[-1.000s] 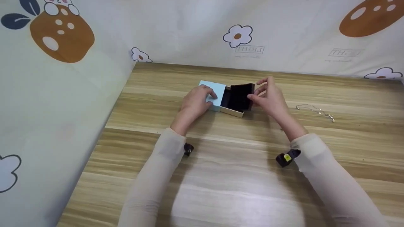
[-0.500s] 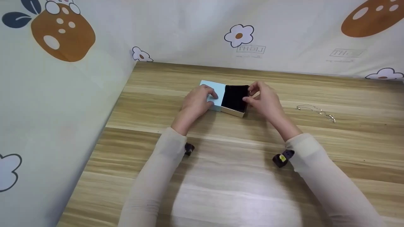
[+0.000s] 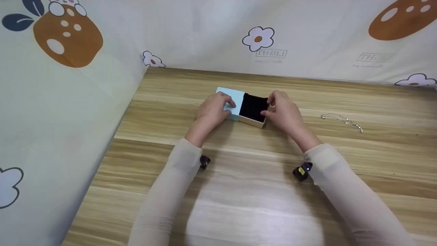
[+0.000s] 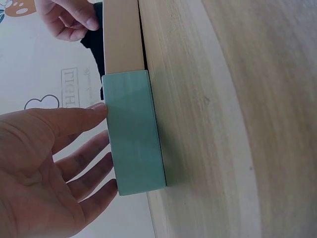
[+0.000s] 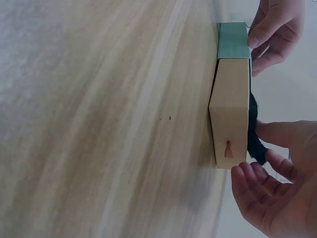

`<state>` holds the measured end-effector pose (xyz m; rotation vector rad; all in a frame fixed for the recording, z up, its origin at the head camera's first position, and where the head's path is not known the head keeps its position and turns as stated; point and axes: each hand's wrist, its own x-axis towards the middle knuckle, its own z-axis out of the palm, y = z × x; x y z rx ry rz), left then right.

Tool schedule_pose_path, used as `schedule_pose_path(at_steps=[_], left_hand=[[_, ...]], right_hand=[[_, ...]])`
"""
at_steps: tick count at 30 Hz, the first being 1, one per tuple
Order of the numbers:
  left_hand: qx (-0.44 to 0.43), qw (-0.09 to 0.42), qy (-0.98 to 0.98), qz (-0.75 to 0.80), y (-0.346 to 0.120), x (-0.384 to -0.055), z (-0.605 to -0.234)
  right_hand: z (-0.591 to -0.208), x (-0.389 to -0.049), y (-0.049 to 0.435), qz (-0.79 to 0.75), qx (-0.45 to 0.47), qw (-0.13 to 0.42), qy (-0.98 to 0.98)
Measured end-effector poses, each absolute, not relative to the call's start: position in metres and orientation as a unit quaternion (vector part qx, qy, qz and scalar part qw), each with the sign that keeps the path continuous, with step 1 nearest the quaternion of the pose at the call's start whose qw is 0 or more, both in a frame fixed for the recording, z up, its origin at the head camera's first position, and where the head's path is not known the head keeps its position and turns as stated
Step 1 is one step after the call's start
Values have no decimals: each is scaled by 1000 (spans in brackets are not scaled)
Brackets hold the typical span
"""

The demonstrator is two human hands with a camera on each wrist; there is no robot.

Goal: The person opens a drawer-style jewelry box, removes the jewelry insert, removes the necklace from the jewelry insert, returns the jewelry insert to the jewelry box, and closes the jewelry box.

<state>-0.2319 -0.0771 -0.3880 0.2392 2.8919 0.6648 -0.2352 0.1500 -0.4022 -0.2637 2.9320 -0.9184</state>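
Observation:
A small drawer-style gift box lies on the table with its light blue sleeve (image 3: 236, 96) at left and its cream drawer (image 5: 230, 94) pulled out to the right. My left hand (image 3: 212, 107) rests its fingertips and thumb on the sleeve's top, fingers only slightly bent. Inside the drawer sits a black soft pad (image 3: 253, 108); its right end rises over the drawer's rim in the right wrist view. There my right hand (image 3: 284, 112) pinches the pad's end between thumb and fingers, with other fingertips at the drawer's end wall, close by a small ribbon tab (image 5: 229, 150).
A thin silver chain (image 3: 347, 122) with small charms lies on the wooden table (image 3: 245, 191), right of my right hand. A pale printed cloth (image 3: 205, 37) hangs behind the table and along its left side.
My right hand has moved left and down with the black pad, which was tilted above the drawer and is now mostly down inside it. My left hand has stayed on the sleeve.

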Motion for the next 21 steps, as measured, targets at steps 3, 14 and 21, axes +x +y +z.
schedule_pose_path(at_steps=[3,14,21], left_hand=[[83,83,968,221,-77,-232,-388],[84,85,967,226,-78,-233,-389],[81,83,965,234,-78,-232,-389]], right_hand=[[-404,-236,148,-268,-94,17,959],[-408,-237,139,-203,-156,22,966],[-409,-239,138,-176,-161,40,970]])
